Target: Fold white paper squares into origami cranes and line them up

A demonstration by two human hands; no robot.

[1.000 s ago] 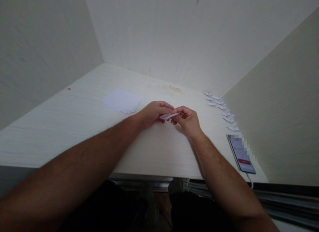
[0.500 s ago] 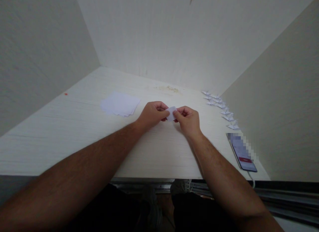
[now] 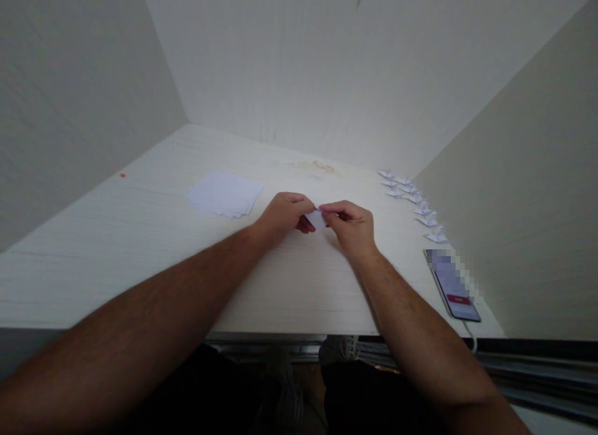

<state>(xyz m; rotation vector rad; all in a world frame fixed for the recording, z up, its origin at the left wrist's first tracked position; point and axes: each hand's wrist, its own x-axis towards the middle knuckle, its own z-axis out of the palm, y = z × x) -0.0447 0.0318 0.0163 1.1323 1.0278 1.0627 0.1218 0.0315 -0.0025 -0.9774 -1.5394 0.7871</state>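
Observation:
A small folded piece of white paper (image 3: 317, 219) is pinched between both my hands just above the pale wooden desk (image 3: 154, 248). My left hand (image 3: 282, 214) grips its left side with fingers curled. My right hand (image 3: 351, 227) grips its right side, thumb and forefinger pressed together on the top edge. Most of the paper is hidden by my fingers.
A stack of white paper squares (image 3: 225, 194) lies to the left of my hands. Several small folded paper figures (image 3: 415, 201) stand in a row along the right wall. A phone (image 3: 452, 285) with a lit screen and a cable lies at the desk's right front corner.
The paper was turned up flat toward me half a second ago; now it is tipped lower and pinched tighter, with my fingertips closer together. My hands stayed in the same spot.

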